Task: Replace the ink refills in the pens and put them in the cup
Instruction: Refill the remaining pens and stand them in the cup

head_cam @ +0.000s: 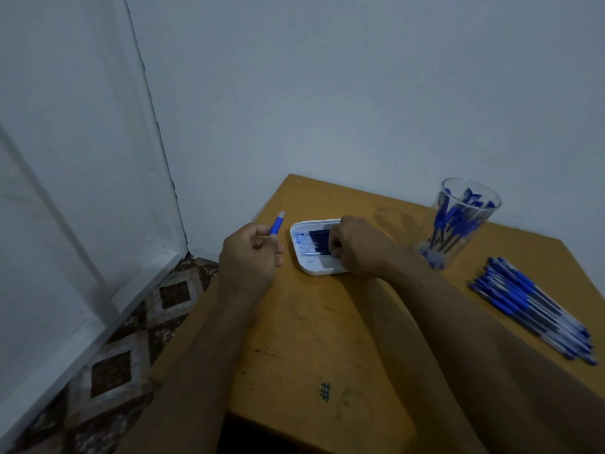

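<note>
1. the left hand [250,253] was held just off the left edge of the worn orange-brown wooden table [294,339], fingers curled round a blue-gripped ballpoint pen barrel [276,224] whose clear tip end stuck up and away from the fist
2. the right hand [357,245] rested over the right part of a shallow white plastic tray with rounded corners [302,257], fingertips bent down onto the row of dark blue ink refills [319,242] lying side by side in it (whether the fingers actually pinched one refill i cannot tell, as the knuckles hid the contact)
3. the tray sat on the table near its far left side, and the refills' pale ends pointed toward the tray's left wall
4. a tall clear glass cup [458,221] stood upright near the far right of the table, well apart from the tray, with several blue-capped pens standing in it, caps up
5. a loose row of blue-and-clear ballpoint pens [530,306] lay flat on the table at the right, just in front of the cup, all running roughly the same diagonal way
6. behind the table was a plain pale wall [360,93], and to the left a patterned brown-and-white tiled floor [111,371] showed below a white skirting board [98,326]
</note>
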